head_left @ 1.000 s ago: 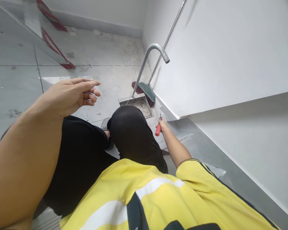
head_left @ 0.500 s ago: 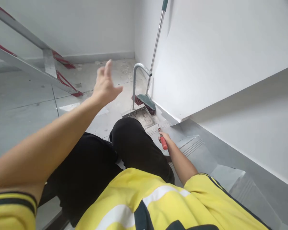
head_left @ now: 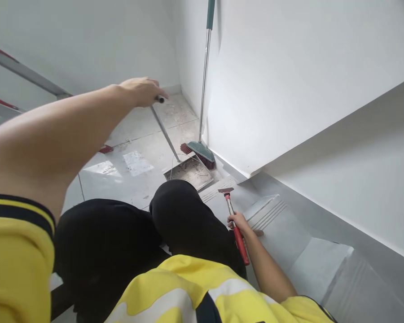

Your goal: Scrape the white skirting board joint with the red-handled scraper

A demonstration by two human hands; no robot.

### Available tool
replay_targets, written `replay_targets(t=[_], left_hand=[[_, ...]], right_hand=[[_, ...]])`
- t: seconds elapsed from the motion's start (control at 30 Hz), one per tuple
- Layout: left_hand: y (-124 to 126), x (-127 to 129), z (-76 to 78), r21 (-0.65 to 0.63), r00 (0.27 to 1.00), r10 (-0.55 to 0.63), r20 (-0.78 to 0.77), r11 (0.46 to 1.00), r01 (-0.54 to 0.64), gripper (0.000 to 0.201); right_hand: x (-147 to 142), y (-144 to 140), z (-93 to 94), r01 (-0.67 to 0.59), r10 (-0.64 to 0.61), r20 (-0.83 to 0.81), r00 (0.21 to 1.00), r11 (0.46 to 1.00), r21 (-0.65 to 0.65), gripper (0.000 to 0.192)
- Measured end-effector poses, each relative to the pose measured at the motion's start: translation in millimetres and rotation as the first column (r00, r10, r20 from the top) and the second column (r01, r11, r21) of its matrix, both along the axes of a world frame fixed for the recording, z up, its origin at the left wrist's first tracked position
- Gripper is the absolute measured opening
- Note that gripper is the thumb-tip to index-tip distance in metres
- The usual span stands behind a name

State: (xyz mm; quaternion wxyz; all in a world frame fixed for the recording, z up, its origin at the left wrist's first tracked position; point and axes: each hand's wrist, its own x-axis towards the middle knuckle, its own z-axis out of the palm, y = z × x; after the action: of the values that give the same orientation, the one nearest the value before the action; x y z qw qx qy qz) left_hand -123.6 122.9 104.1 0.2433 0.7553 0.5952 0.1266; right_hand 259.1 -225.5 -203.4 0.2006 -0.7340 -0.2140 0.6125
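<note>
From the head view, your left hand [head_left: 141, 91], free and open half a second ago, now closes on the dustpan handle [head_left: 164, 130]; the dustpan [head_left: 188, 172] sits on the floor beside the broom [head_left: 198, 152]. Your right hand [head_left: 237, 222] keeps gripping the red-handled scraper [head_left: 234, 220] on the stair step [head_left: 272, 224].

Bright yellow short-sleeved shirt [head_left: 188, 291] with white bands and dark navy trim at the cuffs. Plain black trousers [head_left: 128, 242]. Red-handled scraper with a silver metal shaft [head_left: 235, 224] — its head reddish brown. Teal-headed broom with dark red bristles [head_left: 199, 151] — silver pole, teal grip above. Pale grey tiled floor [head_left: 138, 130], speckled with whitish dust. White walls [head_left: 289, 67].
</note>
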Motion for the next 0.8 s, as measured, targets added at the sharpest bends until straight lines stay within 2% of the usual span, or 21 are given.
replay_targets(t=[0.1, 0.23, 0.33, 0.4, 0.43, 0.5, 0.57, 0.63, 0.7, 0.8], left_hand=[[10, -29, 12.9, 0.111, 0.981, -0.031, -0.192, 0.992, 0.053, 0.041], [19, -45, 25.4, 0.154, 0.969, 0.009, -0.246, 0.988, 0.030, 0.040], [20, -57, 25.7, 0.194, 0.964, 0.075, -0.256, 0.981, -0.025, 0.042], [12, -67, 19.2, 0.117, 0.971, 0.171, -0.169, 0.981, -0.153, 0.043], [3, -73, 13.9, 0.018, 0.970, 0.218, -0.109, 0.976, -0.217, 0.043], [-19, -83, 1.1, -0.216, 0.948, 0.317, 0.004, 0.926, -0.309, 0.043], [-42, -90, -12.2, -0.365, 0.916, 0.393, 0.084, 0.867, -0.339, 0.041], [-52, -96, -22.1, -0.408, 0.896, 0.419, 0.148, 0.851, -0.330, 0.037], [-42, -104, -26.1, -0.389, 0.892, 0.408, 0.195, 0.867, -0.311, 0.032], [9, -121, -20.5, -0.325, 0.900, 0.371, 0.230, 0.901, -0.288, 0.022]], right_hand=[[4, 0, -3.0, -0.007, 0.007, -0.007, 1.000, 1.000, 0.002, 0.010], [3, 8, -5.4, -0.069, 0.067, 0.048, 0.997, 0.997, 0.046, 0.009], [-3, 16, -5.6, -0.142, 0.134, 0.112, 0.985, 0.988, 0.066, 0.009], [-8, 21, -4.4, -0.214, 0.205, 0.161, 0.966, 0.976, 0.043, 0.008], [-11, 23, -3.1, -0.254, 0.244, 0.194, 0.950, 0.967, 0.026, 0.007], [-15, 27, 1.1, -0.320, 0.311, 0.273, 0.910, 0.947, -0.010, 0.008], [-14, 34, 7.5, -0.343, 0.339, 0.343, 0.876, 0.938, -0.049, 0.011], [-9, 48, 15.5, -0.341, 0.348, 0.380, 0.857, 0.936, -0.088, 0.018], [1, 70, 23.4, -0.353, 0.370, 0.416, 0.831, 0.928, -0.120, 0.022], [17, 114, 29.9, -0.403, 0.420, 0.478, 0.771, 0.904, -0.144, 0.018]])
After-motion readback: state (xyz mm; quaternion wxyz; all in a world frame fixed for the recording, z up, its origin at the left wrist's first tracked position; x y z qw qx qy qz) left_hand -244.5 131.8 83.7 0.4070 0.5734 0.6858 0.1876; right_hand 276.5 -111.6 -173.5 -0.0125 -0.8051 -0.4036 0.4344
